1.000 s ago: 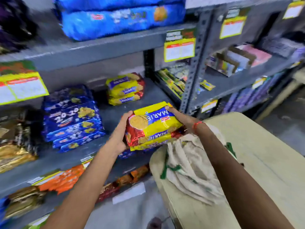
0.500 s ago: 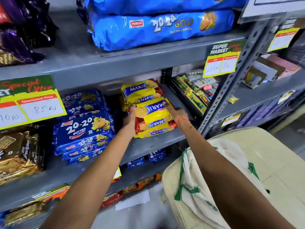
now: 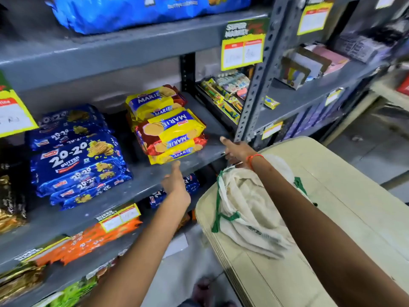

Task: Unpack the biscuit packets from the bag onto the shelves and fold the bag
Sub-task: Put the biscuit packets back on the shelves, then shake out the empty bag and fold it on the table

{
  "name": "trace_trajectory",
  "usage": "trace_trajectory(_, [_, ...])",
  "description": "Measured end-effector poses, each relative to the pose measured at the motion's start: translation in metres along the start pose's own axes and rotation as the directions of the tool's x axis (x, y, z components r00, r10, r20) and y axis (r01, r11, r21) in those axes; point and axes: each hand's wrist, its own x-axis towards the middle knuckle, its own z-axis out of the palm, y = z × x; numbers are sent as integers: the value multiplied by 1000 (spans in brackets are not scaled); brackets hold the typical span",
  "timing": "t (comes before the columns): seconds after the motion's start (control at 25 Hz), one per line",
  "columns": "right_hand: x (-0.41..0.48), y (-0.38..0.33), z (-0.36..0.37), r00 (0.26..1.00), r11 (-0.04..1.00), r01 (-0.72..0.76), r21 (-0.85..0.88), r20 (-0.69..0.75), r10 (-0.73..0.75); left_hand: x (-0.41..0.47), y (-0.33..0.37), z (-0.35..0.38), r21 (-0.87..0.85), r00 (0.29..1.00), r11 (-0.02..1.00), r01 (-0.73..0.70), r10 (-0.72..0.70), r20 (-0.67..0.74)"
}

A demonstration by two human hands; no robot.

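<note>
Both my left hand (image 3: 176, 185) and right hand (image 3: 235, 149) are open and empty just below the biscuit packets (image 3: 171, 135) at frame centre, and I judge the soft, light bag (image 3: 245, 209) at lower right folds easily by its edges.

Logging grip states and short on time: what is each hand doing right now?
Left hand: open, empty, just below the front Marie packets.
Right hand: open, empty, above the cloth bag.
</note>
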Motion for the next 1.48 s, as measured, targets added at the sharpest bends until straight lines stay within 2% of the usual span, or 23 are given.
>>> trace_trajectory(0.12, [-36, 52, -41, 996, 995, -91, -39, 17, 91, -25, -47, 26, 110, 980, 986, 123, -138, 142])
trace_trajectory(0.24, [-66, 112, -71, 982, 987, -132, 94, -126, 143, -28, -89, 49, 325, 935, 928, 181, -265, 237])
trace_trajectory(0.32, [-76, 144, -75, 969, 966, -194, 172, -121, 216, -23, -111, 61, 412, 950, 906, 96, -207, 235])
trace_trajectory(0.4, [-81, 173, -68, 960, 952, -257, 164, -72, 272, -18, -125, 74, 518, 964, 853, -58, -87, 252])
trace_trajectory(0.44, [-81, 187, -63, 956, 953, -264, 152, -87, 279, -16, -127, 82, 568, 957, 809, -151, -25, 289])
trace_trajectory(0.52, [-82, 208, -54, 930, 946, -267, 183, -209, 303, -13, -127, 102, 635, 910, 697, -334, 63, 409])
trace_trajectory(0.6, [-89, 229, -46, 867, 941, -293, 167, -370, 335, -7, -123, 119, 676, 849, 550, -490, 127, 513])
trace_trajectory(0.68, [-94, 250, -41, 798, 909, -406, 89, -450, 400, 2, -117, 138, 685, 760, 334, -647, 208, 616])
trace_trajectory(0.76, [-94, 264, -31, 788, 846, -505, 172, -309, 533, 13, -111, 155, 602, 601, 84, -794, 254, 758])
trace_trajectory(0.8, [-95, 264, -24, 782, 788, -531, 311, -178, 597, 20, -107, 166, 536, 509, -59, -842, 240, 827])
trace_trajectory(0.84, [-95, 261, -16, 773, 725, -569, 389, -48, 632, 25, -105, 179, 455, 423, -201, -868, 181, 888])
trace_trajectory(0.88, [-95, 259, -7, 771, 694, -572, 436, -2, 637, 27, -104, 189, 373, 363, -317, -872, 94, 927])
trace_trajectory(0.92, [-92, 259, 0, 787, 714, -553, 430, -14, 617, 27, -103, 196, 297, 331, -406, -864, -13, 944])
trace_trajectory(1.0, [-85, 256, 7, 811, 688, -510, 516, 21, 585, 25, -105, 214, 168, 329, -512, -842, -242, 913])
trace_trajectory(1.04, [-86, 252, 4, 806, 646, -487, 587, 17, 592, 25, -107, 220, 129, 346, -537, -834, -326, 880])
trace_trajectory(1.08, [-88, 255, -2, 785, 647, -451, 615, -70, 615, 26, -107, 226, 123, 360, -535, -836, -365, 859])
trace_trajectory(1.12, [-90, 264, -11, 749, 637, -399, 659, -167, 641, 28, -106, 230, 165, 375, -504, -848, -350, 859])
trace_trajectory(1.2, [-103, 278, -33, 687, 653, -424, 627, -247, 683, 36, -101, 234, 280, 410, -413, -866, -269, 872])
trace_trajectory(1.28, [-117, 287, -48, 684, 599, -523, 606, -121, 720, 45, -100, 227, 293, 413, -389, -873, -274, 869])
trace_trajectory(1.36, [-124, 289, -49, 672, 504, -545, 670, -10, 740, 51, -101, 220, 275, 386, -354, -894, -294, 875])
trace_trajectory(1.48, [-118, 287, -42, 656, 499, -464, 732, -95, 749, 45, -94, 221, 292, 325, -158, -943, -267, 907])
